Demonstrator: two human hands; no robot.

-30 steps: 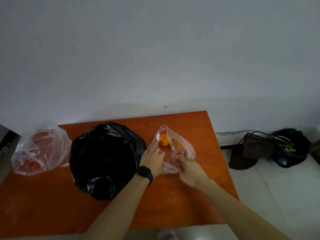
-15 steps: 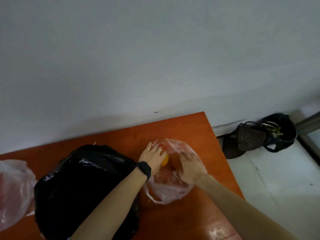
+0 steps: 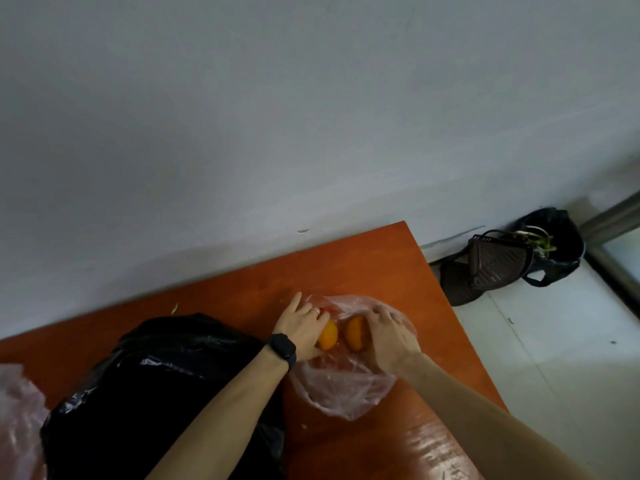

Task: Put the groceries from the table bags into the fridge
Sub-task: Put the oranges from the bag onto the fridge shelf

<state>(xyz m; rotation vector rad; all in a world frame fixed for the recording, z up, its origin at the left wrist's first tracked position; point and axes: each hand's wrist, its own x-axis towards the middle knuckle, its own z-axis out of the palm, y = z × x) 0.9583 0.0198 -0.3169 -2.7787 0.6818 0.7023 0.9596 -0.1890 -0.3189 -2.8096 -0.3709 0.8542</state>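
Observation:
A clear pinkish plastic bag (image 3: 341,389) lies flattened and spread out on the orange table (image 3: 398,265). Two oranges sit inside its mouth. My left hand (image 3: 303,329), with a ring and a black wristband, grips the left orange (image 3: 329,336). My right hand (image 3: 391,336) grips the right orange (image 3: 355,333) from its right side. Part of each fruit is hidden by the fingers. A big black plastic bag (image 3: 166,393) bulges just left of my left forearm. The fridge is out of view.
Another clear pinkish bag (image 3: 19,420) sits at the table's left edge. The table butts against a grey wall. On the tiled floor to the right lie dark woven baskets (image 3: 485,268) and a black bag with green stalks (image 3: 550,240), beside a metal door frame (image 3: 613,258).
My hands went from holding the shut bag's top to pulling it wide and flat, and each has closed on an orange. The view shifted right and closer.

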